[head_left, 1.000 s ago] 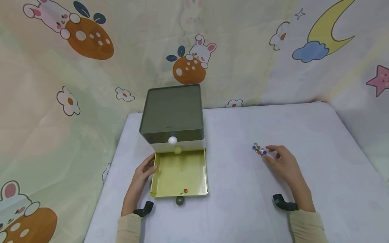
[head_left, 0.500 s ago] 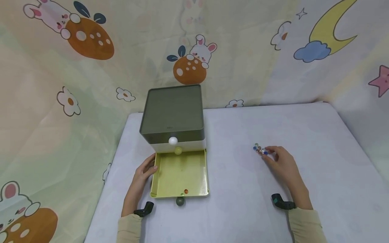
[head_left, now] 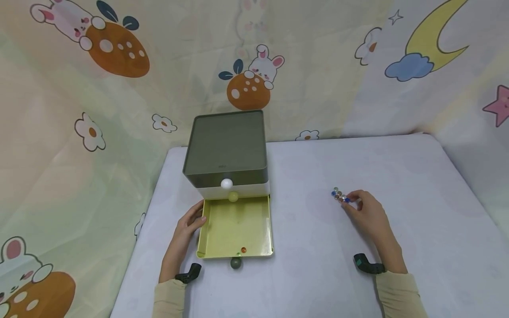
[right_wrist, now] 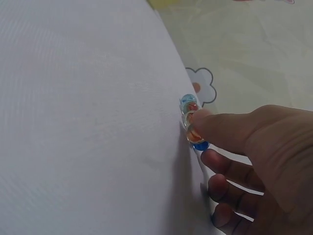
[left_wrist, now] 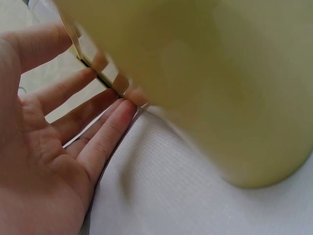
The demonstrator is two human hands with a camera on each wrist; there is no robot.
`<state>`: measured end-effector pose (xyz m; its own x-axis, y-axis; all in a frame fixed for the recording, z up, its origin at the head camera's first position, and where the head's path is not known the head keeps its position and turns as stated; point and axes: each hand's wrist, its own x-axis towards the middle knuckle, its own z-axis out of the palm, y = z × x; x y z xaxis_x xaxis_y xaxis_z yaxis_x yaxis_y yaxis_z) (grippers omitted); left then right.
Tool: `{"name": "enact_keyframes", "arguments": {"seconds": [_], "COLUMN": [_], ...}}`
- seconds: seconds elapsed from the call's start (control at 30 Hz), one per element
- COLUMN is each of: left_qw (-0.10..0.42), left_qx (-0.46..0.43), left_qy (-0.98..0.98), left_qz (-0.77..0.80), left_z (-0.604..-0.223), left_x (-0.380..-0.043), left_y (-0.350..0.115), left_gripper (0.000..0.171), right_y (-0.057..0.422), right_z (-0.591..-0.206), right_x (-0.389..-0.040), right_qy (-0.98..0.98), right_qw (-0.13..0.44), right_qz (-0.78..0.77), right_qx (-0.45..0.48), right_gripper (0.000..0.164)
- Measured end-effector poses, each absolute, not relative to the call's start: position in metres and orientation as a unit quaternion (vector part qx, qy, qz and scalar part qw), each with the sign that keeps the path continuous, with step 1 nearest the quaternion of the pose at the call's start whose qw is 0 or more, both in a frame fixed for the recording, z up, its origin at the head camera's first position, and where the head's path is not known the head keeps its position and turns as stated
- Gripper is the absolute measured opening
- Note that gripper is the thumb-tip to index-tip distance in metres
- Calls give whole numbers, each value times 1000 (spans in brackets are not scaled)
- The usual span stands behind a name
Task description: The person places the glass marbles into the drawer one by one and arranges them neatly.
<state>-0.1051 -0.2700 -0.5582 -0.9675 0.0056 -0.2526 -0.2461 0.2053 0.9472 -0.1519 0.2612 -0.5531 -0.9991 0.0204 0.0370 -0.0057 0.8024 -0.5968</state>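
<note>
Where a white-covered table spreads, a dark-topped cabinet stands at left, its yellow-green drawer drawn out. The person's left hand holds the drawer's left wall, thumb over the rim. The right hand has thumb and forefinger narrowed at a marble cluster on the right; whether they pinch one cannot be told. Near the drawer's front lie orange and green marbles.

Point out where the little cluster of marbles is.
In the head view, the cluster of marbles lies on the white cloth, right of the open yellow-green drawer, by the right hand.
</note>
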Motion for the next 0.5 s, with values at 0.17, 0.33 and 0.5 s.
{"name": "enact_keyframes", "arguments": {"seconds": [0.17,0.33,0.5], "left_qw": [104,104,102], "left_qx": [-77,-75,-75], "left_qy": [767,765,766], "left_qz": [629,631,630], "left_z": [-559,-560,-559], "left_x": [-105,-105,-105], "left_y": [-270,-271,-272], "left_gripper": [64,63,63], "right_y": [261,261,259], "right_z": [-553,-553,-553], "right_x": [-149,-147,-145], "right_qy": [-949,-949,-949], "right_qw": [14,20,26], "right_qz": [316,313,315], "right_qx": [-7,0,6], "right_gripper": [37,30,21]}}
